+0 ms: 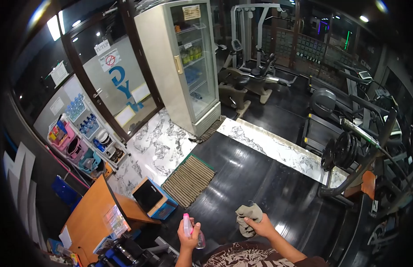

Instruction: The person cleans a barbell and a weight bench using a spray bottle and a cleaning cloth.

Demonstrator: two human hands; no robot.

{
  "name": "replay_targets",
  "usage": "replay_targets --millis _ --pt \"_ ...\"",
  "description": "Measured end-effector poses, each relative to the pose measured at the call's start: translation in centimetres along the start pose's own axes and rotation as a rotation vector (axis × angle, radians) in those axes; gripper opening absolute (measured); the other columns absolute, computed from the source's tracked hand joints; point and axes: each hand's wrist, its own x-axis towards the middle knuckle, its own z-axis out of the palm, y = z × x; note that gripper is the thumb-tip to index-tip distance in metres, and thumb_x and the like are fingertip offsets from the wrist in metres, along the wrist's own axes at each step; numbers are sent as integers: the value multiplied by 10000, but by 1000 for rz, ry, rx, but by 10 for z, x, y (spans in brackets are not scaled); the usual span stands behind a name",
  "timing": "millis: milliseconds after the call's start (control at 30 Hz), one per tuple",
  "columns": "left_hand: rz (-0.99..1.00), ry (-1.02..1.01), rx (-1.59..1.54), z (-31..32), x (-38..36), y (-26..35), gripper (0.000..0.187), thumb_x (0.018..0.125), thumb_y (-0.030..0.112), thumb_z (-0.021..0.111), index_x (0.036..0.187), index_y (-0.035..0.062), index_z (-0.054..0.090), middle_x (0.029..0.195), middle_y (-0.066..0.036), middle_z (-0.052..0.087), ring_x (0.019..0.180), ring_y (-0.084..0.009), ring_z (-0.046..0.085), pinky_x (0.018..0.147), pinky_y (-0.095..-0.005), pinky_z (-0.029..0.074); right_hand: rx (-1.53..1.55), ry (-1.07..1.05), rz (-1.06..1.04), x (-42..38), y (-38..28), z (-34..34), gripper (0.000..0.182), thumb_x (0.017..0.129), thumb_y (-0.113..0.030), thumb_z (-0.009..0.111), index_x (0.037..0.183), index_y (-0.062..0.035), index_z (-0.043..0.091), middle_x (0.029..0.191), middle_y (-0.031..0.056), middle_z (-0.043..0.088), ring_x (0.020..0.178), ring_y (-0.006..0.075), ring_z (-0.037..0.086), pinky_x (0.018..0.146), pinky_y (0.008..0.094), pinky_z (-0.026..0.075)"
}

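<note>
My left hand [188,236] is wrapped round a spray bottle [187,221] with a pink nozzle and a clear body, held upright in front of me. In my right hand [261,226] is a crumpled grey-green cloth [248,217], gripped with the thumb on top and hanging in folds. The two hands are apart, both above the dark floor. Part of the bottle is hidden behind my left fingers.
A wooden desk [87,217] and a box [154,198] stand at the left, near a striped mat [188,180]. Ahead is a glass-door fridge [182,66] beside a door [113,66]. Weight plates [344,149] and treadmills [322,129] line the right.
</note>
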Motion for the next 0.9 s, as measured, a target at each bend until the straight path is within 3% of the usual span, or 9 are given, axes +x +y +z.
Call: replay_targets --millis 133,300,633,733,900 --pt "44 -133 -21 42 3 18 216 882 94 737 989 5 572 784 -39 570 589 -93 551 543 -259 489 -4 87 -23 -19 0 -48 320 944 -202 723 1178 9 668 1069 41 722 978 125 652 880 291 512" --pt "196 -261 14 129 -9 27 198 895 93 720 972 8 559 811 -48 579 660 -97 579 591 -257 507 30 193 -58 -49 14 -135 313 942 -198 726 1172 7 669 1054 38 720 968 122 650 868 289 512" --pt "80 -554 -179 357 -87 34 173 912 61 696 980 19 543 826 -56 573 631 -120 589 562 -277 508 72 507 -161 -129 8 -338 287 927 -155 736 1150 16 680 1051 45 720 968 121 653 851 286 516" --pt "206 -659 -85 410 -108 36 159 917 58 692 974 15 550 820 -65 599 615 -119 593 559 -276 503 124 685 -149 -168 10 -389 278 921 -133 736 1147 21 682 1054 52 720 968 126 654 852 287 516" --pt "45 -714 -203 483 -134 59 134 922 72 705 959 -3 601 790 -70 654 577 -102 608 547 -248 502 121 867 -179 -217 9 -445 240 915 -82 716 1131 20 688 1050 55 721 968 130 655 865 295 506"
